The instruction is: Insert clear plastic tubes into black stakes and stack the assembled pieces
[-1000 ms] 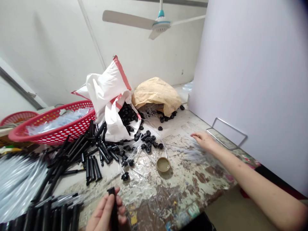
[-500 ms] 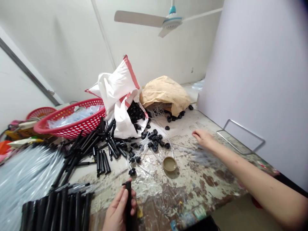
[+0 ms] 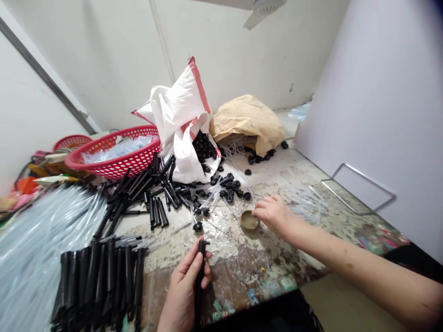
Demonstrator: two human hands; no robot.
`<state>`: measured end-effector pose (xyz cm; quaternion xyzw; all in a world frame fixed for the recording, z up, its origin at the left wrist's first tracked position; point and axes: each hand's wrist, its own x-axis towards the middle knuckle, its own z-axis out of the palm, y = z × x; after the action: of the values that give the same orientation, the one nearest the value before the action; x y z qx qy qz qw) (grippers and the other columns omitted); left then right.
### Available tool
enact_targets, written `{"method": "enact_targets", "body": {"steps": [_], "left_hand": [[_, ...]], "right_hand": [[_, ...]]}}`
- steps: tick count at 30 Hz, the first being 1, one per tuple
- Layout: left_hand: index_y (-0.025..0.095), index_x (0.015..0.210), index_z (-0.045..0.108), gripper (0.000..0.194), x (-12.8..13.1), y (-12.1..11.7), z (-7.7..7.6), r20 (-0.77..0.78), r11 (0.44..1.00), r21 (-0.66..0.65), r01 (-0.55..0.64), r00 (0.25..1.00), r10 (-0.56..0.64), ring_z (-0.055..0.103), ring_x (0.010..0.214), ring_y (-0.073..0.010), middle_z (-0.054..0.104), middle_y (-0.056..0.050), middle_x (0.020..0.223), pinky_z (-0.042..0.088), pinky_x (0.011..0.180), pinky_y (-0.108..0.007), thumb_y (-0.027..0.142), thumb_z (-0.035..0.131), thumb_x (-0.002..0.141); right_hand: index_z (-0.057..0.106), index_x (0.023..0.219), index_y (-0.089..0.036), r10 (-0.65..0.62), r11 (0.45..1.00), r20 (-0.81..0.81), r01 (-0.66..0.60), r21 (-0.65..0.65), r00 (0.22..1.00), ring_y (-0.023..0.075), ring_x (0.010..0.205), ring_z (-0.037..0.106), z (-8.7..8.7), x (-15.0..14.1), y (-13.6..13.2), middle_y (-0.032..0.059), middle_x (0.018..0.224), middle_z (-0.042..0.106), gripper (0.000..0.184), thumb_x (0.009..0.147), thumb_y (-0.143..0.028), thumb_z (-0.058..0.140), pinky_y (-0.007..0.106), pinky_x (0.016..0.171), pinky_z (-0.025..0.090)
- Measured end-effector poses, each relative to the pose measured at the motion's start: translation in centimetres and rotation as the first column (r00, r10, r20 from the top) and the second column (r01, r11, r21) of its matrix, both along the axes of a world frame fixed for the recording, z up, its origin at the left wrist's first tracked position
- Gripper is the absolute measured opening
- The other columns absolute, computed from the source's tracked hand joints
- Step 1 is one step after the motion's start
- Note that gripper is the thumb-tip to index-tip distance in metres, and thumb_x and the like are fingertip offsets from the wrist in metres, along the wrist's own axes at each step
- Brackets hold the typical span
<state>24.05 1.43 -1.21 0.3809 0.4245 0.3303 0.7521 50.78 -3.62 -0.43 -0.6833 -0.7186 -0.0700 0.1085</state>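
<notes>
My left hand [image 3: 188, 281] is wrapped round a black plastic tube [image 3: 200, 272], which stands roughly upright at the front of the table with a short side nub at its top. My right hand [image 3: 273, 214] is over the right rim of a small round bowl [image 3: 249, 221] that holds a clear liquid. Its fingers are bent and pressed together; whatever is between them is hidden. Behind the bowl lie black ring-shaped caps [image 3: 230, 186] and thin clear tubes [image 3: 211, 198]. More thin clear tubes [image 3: 308, 203] lie beyond my right wrist.
Black tubes stand in a bunch [image 3: 97, 276] at the front left, beside a large bundle of clear plastic [image 3: 41, 258]. Loose black tubes [image 3: 159, 212], a red basket [image 3: 114, 170], a white sack [image 3: 176, 110] and a brown paper bag [image 3: 249, 120] lie behind. A metal wire frame [image 3: 360, 184] is at the right.
My right hand has come from above the far right of the table, nearer and leftward, to the bowl's rim. My left hand still holds the black tube. The view has tilted down.
</notes>
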Motion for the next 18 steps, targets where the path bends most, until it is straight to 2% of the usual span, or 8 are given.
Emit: {"method": "enact_targets", "body": {"steps": [5,7,9,10,12,14,15,18], "left_hand": [[0.019,0.116,0.061,0.055,-0.2,-0.4,-0.1,-0.003,0.999,-0.035,-0.018,1.000,0.018,0.051,0.056,-0.0070,0.065,-0.005,0.080,0.038,0.046,-0.017,0.030,0.075,0.064],[0.019,0.113,0.063,0.051,-0.3,-0.5,-0.2,-0.017,0.999,-0.023,-0.025,1.000,0.024,0.053,0.057,-0.0077,0.065,-0.006,0.084,0.038,0.044,-0.017,0.031,0.075,0.064],[0.020,0.110,0.064,0.046,-0.3,-0.6,-0.1,-0.015,1.000,0.005,-0.022,1.000,0.022,0.054,0.056,-0.0078,0.064,-0.006,0.087,0.036,0.041,-0.016,0.032,0.073,0.066],[0.019,0.109,0.064,0.044,-0.3,-0.7,-0.1,-0.005,1.000,0.020,-0.018,1.000,0.018,0.053,0.055,-0.0072,0.063,-0.006,0.086,0.035,0.039,-0.015,0.032,0.072,0.068],[0.018,0.110,0.064,0.042,-0.2,-0.8,0.1,0.025,0.999,0.037,-0.006,1.000,0.005,0.049,0.052,-0.0054,0.063,-0.006,0.082,0.031,0.038,-0.014,0.032,0.069,0.071],[0.017,0.110,0.063,0.040,-0.2,-1.0,0.4,0.054,0.999,0.035,-0.006,0.999,0.004,0.046,0.050,-0.0044,0.062,-0.005,0.078,0.029,0.038,-0.013,0.032,0.068,0.073],[0.017,0.111,0.063,0.040,-0.2,-1.0,0.5,0.066,0.999,0.032,-0.012,0.998,0.010,0.045,0.050,-0.0043,0.062,-0.005,0.077,0.029,0.039,-0.013,0.031,0.067,0.074],[0.017,0.110,0.062,0.037,-0.5,-1.3,0.8,0.087,0.998,0.040,-0.048,0.995,0.044,0.045,0.051,-0.0043,0.061,-0.004,0.077,0.029,0.039,-0.013,0.031,0.065,0.076]], "right_hand": [[0.066,0.072,-0.018,-0.001,1.000,0.041,0.002,-0.024,0.999,0.0180,0.077,0.051,0.6,-0.3,0.0,0.0043,0.077,0.066,0.015,0.080,-0.009,0.057,0.034,0.075,0.026],[0.067,0.074,-0.019,-0.034,0.999,-0.034,0.035,0.005,0.999,0.0192,0.079,0.053,0.8,-0.5,-0.2,0.0048,0.078,0.066,0.016,0.081,-0.011,0.055,0.036,0.076,0.027],[0.067,0.076,-0.020,-0.052,0.998,-0.225,0.061,0.035,0.973,0.0199,0.080,0.055,1.2,-1.0,-0.7,0.0046,0.080,0.067,0.015,0.082,-0.015,0.055,0.036,0.075,0.031],[0.067,0.078,-0.021,-0.052,0.997,-0.361,0.067,0.030,0.931,0.0196,0.080,0.056,1.6,-1.6,-0.9,0.0044,0.081,0.067,0.014,0.083,-0.019,0.054,0.036,0.075,0.034],[0.065,0.084,-0.022,-0.063,0.998,-0.632,0.053,-0.035,0.772,0.0182,0.077,0.057,2.4,-3.4,-1.4,0.0036,0.082,0.066,0.014,0.085,-0.028,0.052,0.033,0.070,0.040],[0.063,0.089,-0.023,-0.087,0.995,-0.794,0.009,-0.102,0.601,0.0170,0.074,0.058,3.2,-5.6,-1.7,0.0028,0.083,0.064,0.017,0.086,-0.033,0.050,0.031,0.066,0.043],[0.063,0.090,-0.023,-0.086,0.994,-0.832,-0.012,-0.110,0.548,0.0168,0.075,0.058,3.5,-6.8,-1.8,0.0025,0.083,0.064,0.018,0.086,-0.034,0.050,0.031,0.066,0.044],[0.062,0.088,-0.022,-0.021,0.998,-0.870,-0.041,-0.047,0.493,0.0160,0.076,0.058,3.4,-9.6,-1.5,0.0023,0.083,0.063,0.017,0.086,-0.034,0.050,0.030,0.069,0.044]]}}
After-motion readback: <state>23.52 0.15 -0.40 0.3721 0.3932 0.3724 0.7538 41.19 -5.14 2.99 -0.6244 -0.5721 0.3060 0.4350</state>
